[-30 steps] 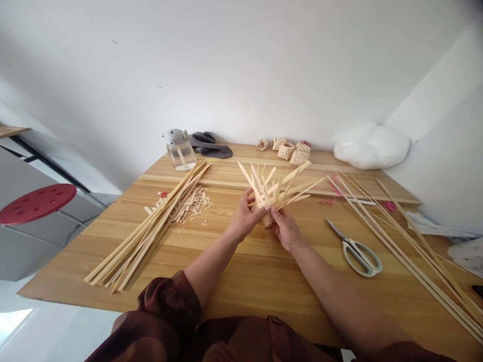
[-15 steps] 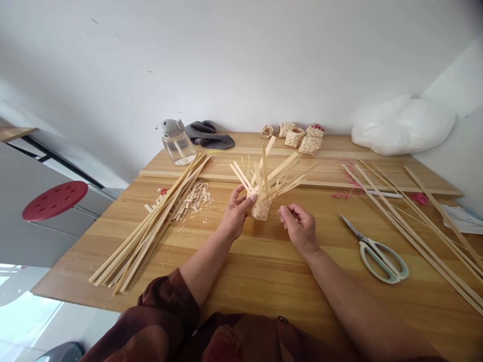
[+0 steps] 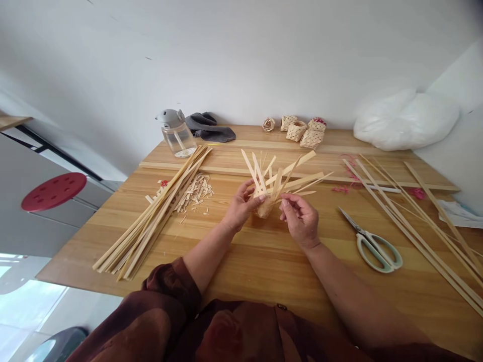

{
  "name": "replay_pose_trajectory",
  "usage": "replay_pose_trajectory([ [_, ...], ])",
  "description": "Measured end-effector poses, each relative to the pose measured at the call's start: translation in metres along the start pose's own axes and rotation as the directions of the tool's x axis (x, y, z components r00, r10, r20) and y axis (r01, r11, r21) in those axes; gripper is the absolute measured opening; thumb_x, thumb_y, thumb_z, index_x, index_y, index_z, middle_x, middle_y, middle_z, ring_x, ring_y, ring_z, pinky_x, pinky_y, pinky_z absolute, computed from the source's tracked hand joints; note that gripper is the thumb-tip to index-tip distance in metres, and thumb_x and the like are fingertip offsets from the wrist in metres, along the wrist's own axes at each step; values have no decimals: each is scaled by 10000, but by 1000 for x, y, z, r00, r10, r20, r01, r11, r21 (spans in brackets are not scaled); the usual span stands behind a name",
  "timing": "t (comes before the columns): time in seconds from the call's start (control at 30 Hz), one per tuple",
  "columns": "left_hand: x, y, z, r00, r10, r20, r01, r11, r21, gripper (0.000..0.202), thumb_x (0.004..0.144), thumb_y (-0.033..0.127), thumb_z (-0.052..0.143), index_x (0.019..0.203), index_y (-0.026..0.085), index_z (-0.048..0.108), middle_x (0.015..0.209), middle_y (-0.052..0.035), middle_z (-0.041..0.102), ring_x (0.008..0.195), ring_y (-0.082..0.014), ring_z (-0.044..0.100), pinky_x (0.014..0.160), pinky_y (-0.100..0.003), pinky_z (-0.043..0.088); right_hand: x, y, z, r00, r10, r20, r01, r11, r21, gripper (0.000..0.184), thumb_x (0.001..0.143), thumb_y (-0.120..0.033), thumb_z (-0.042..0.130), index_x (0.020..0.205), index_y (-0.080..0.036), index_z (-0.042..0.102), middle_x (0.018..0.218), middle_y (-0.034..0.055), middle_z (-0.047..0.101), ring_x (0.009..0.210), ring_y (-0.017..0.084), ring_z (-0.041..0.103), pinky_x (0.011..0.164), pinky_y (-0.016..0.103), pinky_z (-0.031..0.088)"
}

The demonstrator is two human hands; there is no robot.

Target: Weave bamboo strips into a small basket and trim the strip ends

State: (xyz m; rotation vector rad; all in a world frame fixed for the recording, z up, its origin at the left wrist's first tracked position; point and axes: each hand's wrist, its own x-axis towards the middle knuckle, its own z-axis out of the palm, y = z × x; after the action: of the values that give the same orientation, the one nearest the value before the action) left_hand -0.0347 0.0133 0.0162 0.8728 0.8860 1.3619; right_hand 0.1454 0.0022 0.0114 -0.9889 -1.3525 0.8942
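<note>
A small, partly woven basket (image 3: 263,210) of pale flat strips is held above the table in front of me. Its loose strip ends (image 3: 298,162) fan out upward and to the right. My left hand (image 3: 240,206) is closed around the basket's left side, thumb on the near face and fingers behind. At the right side, my right hand (image 3: 303,221) pinches one of the strips between thumb and forefinger, its other fingers curled. The fingertips partly cover the strip there.
Long strips lie in a bundle (image 3: 158,216) at left, beside offcuts (image 3: 194,193), and more strips (image 3: 411,221) at right. Scissors (image 3: 372,241) lie right of my hand. Finished small baskets (image 3: 296,130), a bottle (image 3: 177,136), grey cloth (image 3: 209,128) and white bag (image 3: 407,120) stand behind.
My right hand has moved up to the basket's right side and closed on a strip. The basket has turned and tilted in my left hand, shifting the loose ends to the right.
</note>
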Motion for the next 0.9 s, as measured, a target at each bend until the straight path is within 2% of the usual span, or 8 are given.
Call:
replay_pose_trajectory([
  [0.23, 0, 0, -1, 1000, -5, 21, 5, 1000, -2, 762, 653, 370, 949, 1320, 255, 599, 1231, -78, 726, 1083, -223, 687, 954, -365, 546, -1, -4, 0, 999, 33, -14, -34, 998, -58, 305, 924, -473, 690, 1043, -194, 720, 742, -2, 690, 478, 101, 607, 454, 228, 494],
  [0.5, -3, -1, 1, 999, 37, 37, -38, 998, 53, 720, 688, 326, 929, 1328, 245, 609, 1287, -94, 695, 1139, -231, 675, 1019, -374, 517, -2, -3, -2, 996, -56, -68, 47, 990, -130, 236, 931, -434, 704, 974, -202, 688, 724, -9, 684, 492, 112, 623, 483, 239, 505],
  [0.7, -5, -3, 3, 996, 88, 31, -91, 989, 117, 699, 719, 324, 907, 1344, 239, 606, 1326, -106, 671, 1161, -236, 662, 1026, -376, 524, -2, -6, 1, 995, 52, -89, -59, 995, -74, 298, 874, -463, 753, 977, -196, 669, 675, -18, 688, 431, 108, 595, 434, 230, 473],
  [0.9, -7, -2, 6, 986, 156, 51, -162, 974, 159, 678, 746, 342, 885, 1352, 225, 605, 1352, -112, 660, 1199, -245, 646, 1076, -390, 501, 0, -10, 3, 986, 120, -111, -126, 991, -48, 330, 804, -488, 797, 872, -182, 693, 632, -4, 692, 416, 114, 590, 408, 233, 492],
])
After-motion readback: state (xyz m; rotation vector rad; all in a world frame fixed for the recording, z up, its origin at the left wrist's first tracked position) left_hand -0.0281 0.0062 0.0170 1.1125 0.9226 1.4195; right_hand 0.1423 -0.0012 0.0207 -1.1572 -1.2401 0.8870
